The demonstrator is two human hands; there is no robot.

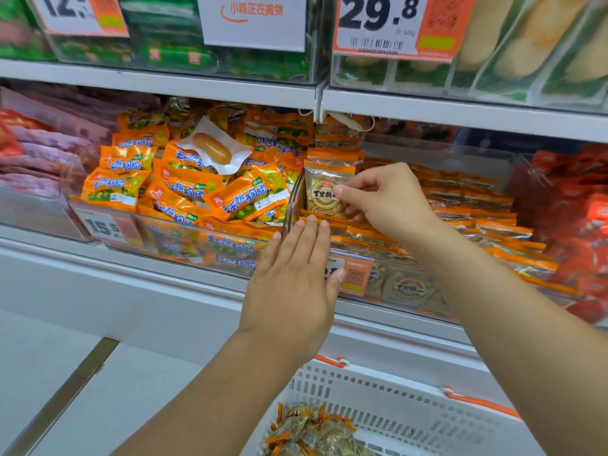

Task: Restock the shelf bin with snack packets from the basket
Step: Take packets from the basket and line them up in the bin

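From the head camera, the right hand pinches a small clear snack packet with an orange top band and a round brown label between thumb and curled fingers, holding it upright at the left end of the clear plastic shelf bin — just beside the bin's curved transparent side wall. Below and behind it, rows of the same orange-edged packets lie flat and overlapping in that bin. The left hand is flat, fingers straight and together, its fingertips resting on the front packets at the bin's left corner, the thumb next to an orange price tag on the bin's front. In the neighbouring bin to the left sits a heap of orange and green wrapped snacks, with one white packet holding a sausage on top. At the bottom edge, a white perforated plastic basket with orange handles holds more small packets.
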